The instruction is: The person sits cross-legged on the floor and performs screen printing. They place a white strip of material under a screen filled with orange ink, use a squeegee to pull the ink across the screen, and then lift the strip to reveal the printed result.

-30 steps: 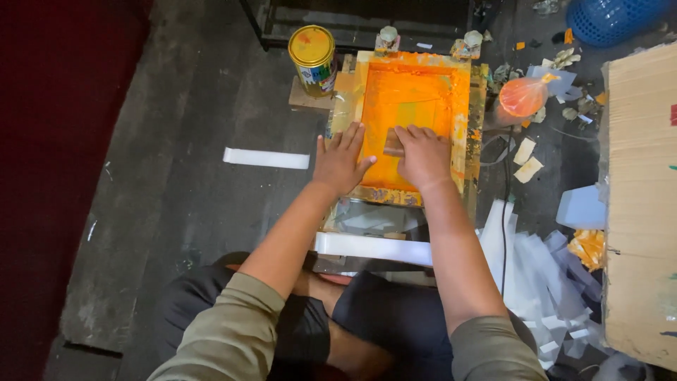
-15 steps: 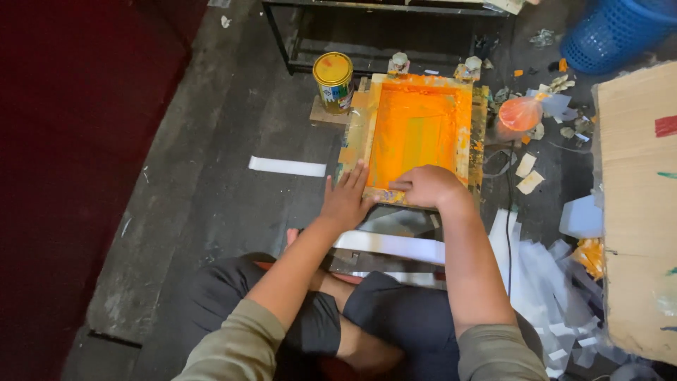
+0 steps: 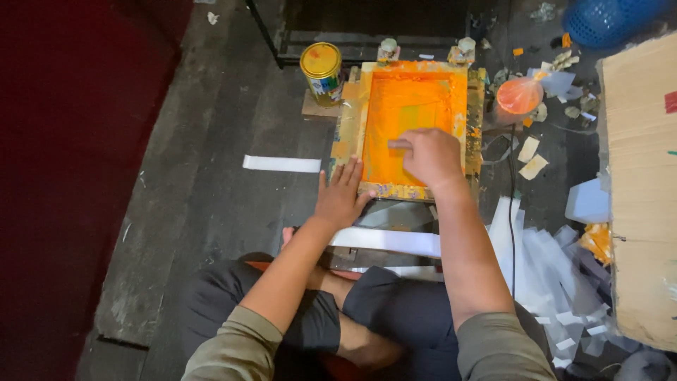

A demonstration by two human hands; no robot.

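Now, looking down from the head camera, we see only one view, so we take it in order from the hands outward. Our right hand [image 3: 431,156] sits over the lower part of the orange screen [image 3: 412,116], its fingers [image 3: 416,144] curled shut around a small scraper [image 3: 399,144] whose grey end pokes out to the left; the grip looks firm, which we judge suits pressing ink across the mesh. The forearm runs straight up from the lap, wrist bent slightly down. Our left hand [image 3: 341,194] lies flat with fingers spread wide, holding nothing, pressed on the near left corner of the wooden frame [image 3: 395,191], probably to keep it from sliding. The frame lies on the dark wooden floor [image 3: 204,183] just ahead of our crossed legs, hinged at its far edge by two clamps [image 3: 425,49] (we cannot make out how they fasten). Beside the frame's far left corner stands a yellow-lidded tin [image 3: 321,70], and to its right a bag of orange ink [image 3: 520,95]. A white strip [image 3: 281,164] lies to the left, loose paper scraps [image 3: 550,275] pile at our right, and cardboard [image 3: 638,190] fills that edge.
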